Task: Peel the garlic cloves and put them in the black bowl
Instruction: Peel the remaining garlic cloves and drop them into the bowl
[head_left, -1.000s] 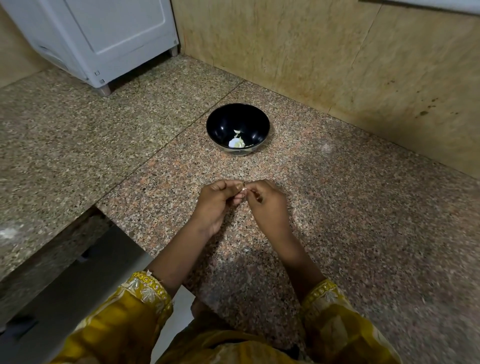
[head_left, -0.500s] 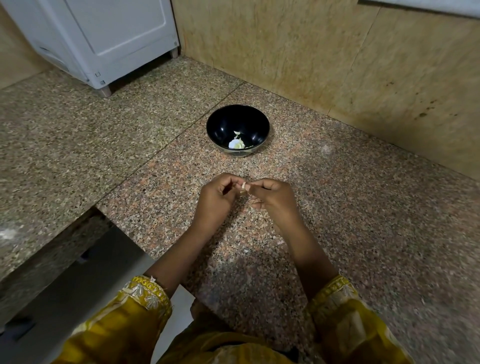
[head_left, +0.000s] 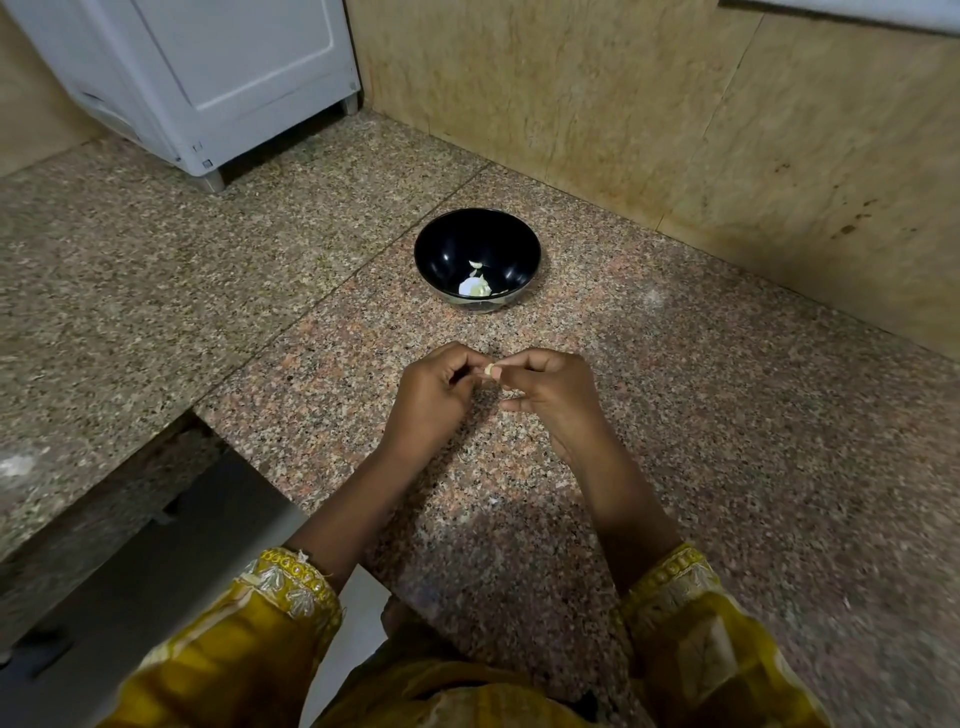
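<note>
- The fingers (head_left: 514, 365) of the right hand (head_left: 550, 400) pinch a small pale garlic clove (head_left: 489, 370) at their tips. It is held on the near side of the black bowl (head_left: 431, 228), just above the worktop (head_left: 727, 415).
- The left hand (head_left: 431, 400) has its fingers curled in against the clove. I cannot tell whether they grip the clove itself or only its skin.
- A second ago the two hands were pressed close together over the clove. Now they sit a little apart and the clove shows plainly between them.
- I judge that skin is being pulled away, so this clove is mid-peel and not yet ready for the bowl.
- The pale peeled pieces (head_left: 474, 286) in the bottom of the bowl lie as they did before, so nothing new has gone in.
- The stretch of worktop between the hands and the bowl is open, and the drop-off looks like a short forward reach.
- The wall (head_left: 675, 130) rises just behind and to the right of the bowl, so there is little room beyond it.
- To the near left of the bowl the worktop edge (head_left: 208, 415) falls to a lower level, and a dropped clove could roll off there.
- A white cabinet (head_left: 234, 67) stands far to the left behind the bowl, well apart.
</note>
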